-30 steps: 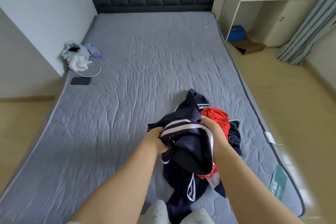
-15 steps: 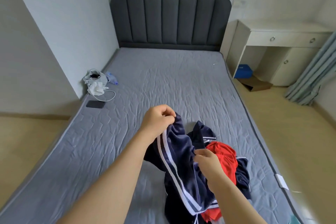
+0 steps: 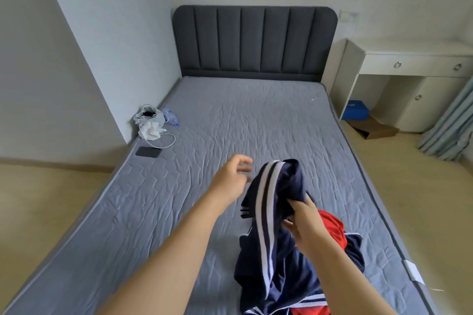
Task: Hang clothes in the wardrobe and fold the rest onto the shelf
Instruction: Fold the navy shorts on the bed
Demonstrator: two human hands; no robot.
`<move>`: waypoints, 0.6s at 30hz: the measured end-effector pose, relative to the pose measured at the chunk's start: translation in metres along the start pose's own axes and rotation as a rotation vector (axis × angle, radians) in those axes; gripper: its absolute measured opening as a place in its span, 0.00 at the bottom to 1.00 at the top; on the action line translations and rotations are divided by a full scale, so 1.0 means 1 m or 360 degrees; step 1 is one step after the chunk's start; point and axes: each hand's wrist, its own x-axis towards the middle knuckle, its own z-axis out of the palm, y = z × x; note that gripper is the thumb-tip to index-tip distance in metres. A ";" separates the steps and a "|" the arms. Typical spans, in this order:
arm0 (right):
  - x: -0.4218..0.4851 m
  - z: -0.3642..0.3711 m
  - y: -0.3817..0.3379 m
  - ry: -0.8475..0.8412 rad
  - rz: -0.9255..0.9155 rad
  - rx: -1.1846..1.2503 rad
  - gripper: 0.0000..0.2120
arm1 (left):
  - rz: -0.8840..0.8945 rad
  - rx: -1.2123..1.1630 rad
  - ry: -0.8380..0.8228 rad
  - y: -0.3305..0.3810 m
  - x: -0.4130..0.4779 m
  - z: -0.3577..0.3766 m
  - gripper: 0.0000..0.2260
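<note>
Clothes [image 3: 289, 286] are lying in a heap on the near right part of the grey quilted mattress [image 3: 230, 123], which is filling most of the view and running away to a dark padded headboard [image 3: 254, 41] standing against the far wall. To the right of the bed a white desk [image 3: 409, 59] with drawers is standing against the wall, and a pale striped curtain [image 3: 450, 123] is hanging at the right edge. Under the desk a blue box [image 3: 355, 110] is sitting on the floor, with a brown cardboard piece [image 3: 373, 129] lying just in front of it.

Out of the heap a navy garment [image 3: 279, 186] with white stripes is being held up above the mattress, its lower part trailing down into the pile. A red garment [image 3: 331, 227] is lying beneath and to the right of it, partly covered by navy cloth.

The right hand [image 3: 304, 225] is gripping the navy garment, its fingers curling into a fold of the cloth near the top. The left hand [image 3: 230, 179] is hovering just beside the garment's upper edge, apart from it, its fingers loosely spread and holding nothing; they are blurring.

At the far left edge of the mattress a crumpled white bag [image 3: 149, 117] is sitting against the wall corner, a clear bottle [image 3: 171, 115] is lying just beside it, a white cable [image 3: 169, 140] is looping out from it, and a dark phone [image 3: 148, 152] is lying flat just nearer. A white tag [image 3: 413, 271] is sticking out at the mattress's right edge.
</note>
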 end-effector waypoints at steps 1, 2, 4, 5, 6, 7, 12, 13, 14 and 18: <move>-0.001 -0.001 -0.003 0.0044 0.0062 0.0183 0.11 | 0.0005 0.0228 -0.0026 -0.010 0.000 0.000 0.22; -0.002 -0.003 -0.009 0.0077 0.0122 0.0342 0.09 | 0.0024 0.0342 -0.0153 -0.018 -0.001 0.002 0.26; -0.004 -0.007 -0.019 0.0096 0.0244 0.0514 0.12 | 0.0063 0.0219 -0.0476 -0.026 -0.007 0.007 0.31; -0.007 -0.010 -0.024 0.0097 0.0261 0.0513 0.14 | 0.0116 0.0144 -0.0585 -0.026 -0.009 0.012 0.29; -0.010 -0.011 -0.028 0.0104 0.0256 0.0476 0.14 | 0.0165 0.0142 -0.0600 -0.027 -0.010 0.018 0.26; -0.013 -0.012 -0.031 0.0129 0.0248 0.0434 0.15 | 0.0169 0.0192 -0.0559 -0.028 -0.010 0.023 0.23; -0.013 -0.028 -0.030 0.0304 0.0356 0.0299 0.12 | 0.0028 0.0322 -0.0369 -0.026 -0.004 0.029 0.13; -0.010 -0.034 -0.026 0.0382 0.0336 0.0226 0.10 | 0.0034 0.0310 -0.0294 -0.022 -0.003 0.028 0.11; -0.007 -0.040 -0.023 0.0467 0.0279 0.0162 0.09 | 0.0037 0.0297 -0.0220 -0.019 -0.002 0.026 0.11; -0.005 -0.045 -0.018 0.0630 -0.0002 0.0173 0.10 | 0.0042 0.0273 -0.0077 -0.002 0.002 0.020 0.06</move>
